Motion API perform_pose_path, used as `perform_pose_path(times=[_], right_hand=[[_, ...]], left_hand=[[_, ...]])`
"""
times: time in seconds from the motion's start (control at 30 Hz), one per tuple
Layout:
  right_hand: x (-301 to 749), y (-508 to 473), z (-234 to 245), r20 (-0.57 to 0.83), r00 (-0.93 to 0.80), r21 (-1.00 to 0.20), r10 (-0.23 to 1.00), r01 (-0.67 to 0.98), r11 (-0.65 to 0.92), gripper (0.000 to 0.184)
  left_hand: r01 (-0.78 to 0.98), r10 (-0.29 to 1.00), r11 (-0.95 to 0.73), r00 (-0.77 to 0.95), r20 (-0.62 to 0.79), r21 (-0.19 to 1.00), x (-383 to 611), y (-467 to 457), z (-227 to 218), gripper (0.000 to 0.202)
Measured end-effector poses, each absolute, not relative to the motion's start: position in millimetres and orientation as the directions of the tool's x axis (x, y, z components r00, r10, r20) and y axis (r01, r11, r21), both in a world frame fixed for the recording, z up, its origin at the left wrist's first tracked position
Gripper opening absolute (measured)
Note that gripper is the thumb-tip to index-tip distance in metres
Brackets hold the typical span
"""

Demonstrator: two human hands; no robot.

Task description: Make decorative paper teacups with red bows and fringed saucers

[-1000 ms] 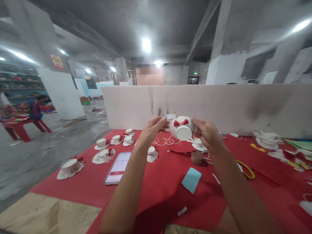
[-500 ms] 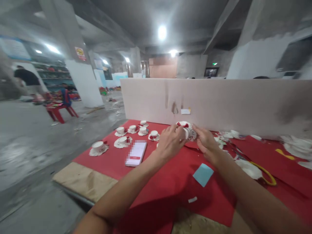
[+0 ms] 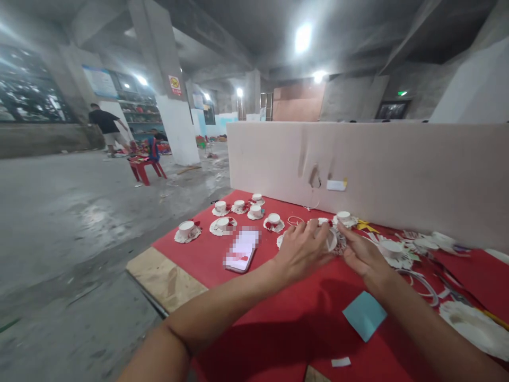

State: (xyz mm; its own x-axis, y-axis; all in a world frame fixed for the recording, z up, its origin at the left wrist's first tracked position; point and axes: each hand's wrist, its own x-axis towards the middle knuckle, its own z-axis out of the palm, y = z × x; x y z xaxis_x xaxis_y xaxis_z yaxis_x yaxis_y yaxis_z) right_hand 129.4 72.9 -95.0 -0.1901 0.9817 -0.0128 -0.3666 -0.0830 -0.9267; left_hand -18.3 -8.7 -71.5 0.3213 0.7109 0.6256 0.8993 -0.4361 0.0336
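Note:
A small white hat (image 3: 331, 240) with a lacy, printed brim and red trim is held up over the red-covered table (image 3: 270, 302). My left hand (image 3: 304, 246) grips it from the left with bent fingers, hiding much of it. At its right edge, my right hand (image 3: 363, 257) pinches the brim between thumb and fingers. Another white hat (image 3: 344, 218) sits just behind my hands. Left of them, several similar hats lie crown up, among them a hat with red trim (image 3: 274, 220). A brim (image 3: 280, 241) shows partly beside my left hand.
A phone (image 3: 243, 249) lies left of my forearm. Near my right arm are a light-blue paper square (image 3: 365, 315), a white scrap (image 3: 341, 362), coiled cord (image 3: 421, 284) and loose white pieces (image 3: 473, 326). A pale panel (image 3: 270, 159) borders the back. A person (image 3: 107, 127) stands far left by a red stool (image 3: 145, 168).
My view has turned left, so the table and room sit further right in the picture. Both hands keep hold of the hat, which now appears lower and turned differently.

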Motion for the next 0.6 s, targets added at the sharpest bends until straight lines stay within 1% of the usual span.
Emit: perform_pose_path(times=[0.03,0.1,0.2,0.27,0.3,0.4,0.43,0.53,0.6], right_hand=[[126,73,-93,-0.044,-0.216,-0.916,0.975,-0.381,-0.125,0.015],[119,74,-89,-0.056,-0.273,-0.907,0.960,-0.388,-0.163,0.015],[118,74,-89,-0.080,-0.277,-0.930,0.957,-0.325,-0.172,0.022],[129,73,-92,-0.107,-0.229,-0.960,0.968,-0.228,-0.160,0.028],[137,71,-95,-0.116,-0.212,-0.972,0.970,-0.175,-0.154,0.030],[169,60,-107,-0.176,-0.274,-0.982,0.945,-0.013,-0.187,0.037],[181,52,-112,-0.208,-0.289,-0.978,0.935,0.049,-0.202,0.038],[207,20,-131,-0.202,-0.327,-0.949,0.923,0.298,-0.102,0.037],[217,-7,-145,-0.131,-0.293,-0.901,0.947,0.435,0.010,0.032]], left_hand=[[0.905,0.716,-0.425,0.328,0.616,0.011,-18,-7,-74,0.050],[0.912,0.733,-0.410,0.335,0.591,-0.008,-19,-1,-77,0.043],[0.915,0.772,-0.402,0.318,0.551,0.036,-37,13,-71,0.040],[0.924,0.804,-0.369,0.262,0.534,0.102,-63,29,-59,0.041],[0.933,0.819,-0.330,0.208,0.535,0.143,-79,40,-52,0.042],[0.946,0.854,-0.202,0.043,0.518,0.253,-133,77,-32,0.043],[0.944,0.872,-0.174,0.016,0.489,0.280,-148,91,-28,0.041],[0.935,0.953,-0.081,-0.030,0.302,0.346,-178,136,-27,0.037],[0.942,0.968,-0.057,-0.029,0.250,0.332,-183,165,-34,0.036]])
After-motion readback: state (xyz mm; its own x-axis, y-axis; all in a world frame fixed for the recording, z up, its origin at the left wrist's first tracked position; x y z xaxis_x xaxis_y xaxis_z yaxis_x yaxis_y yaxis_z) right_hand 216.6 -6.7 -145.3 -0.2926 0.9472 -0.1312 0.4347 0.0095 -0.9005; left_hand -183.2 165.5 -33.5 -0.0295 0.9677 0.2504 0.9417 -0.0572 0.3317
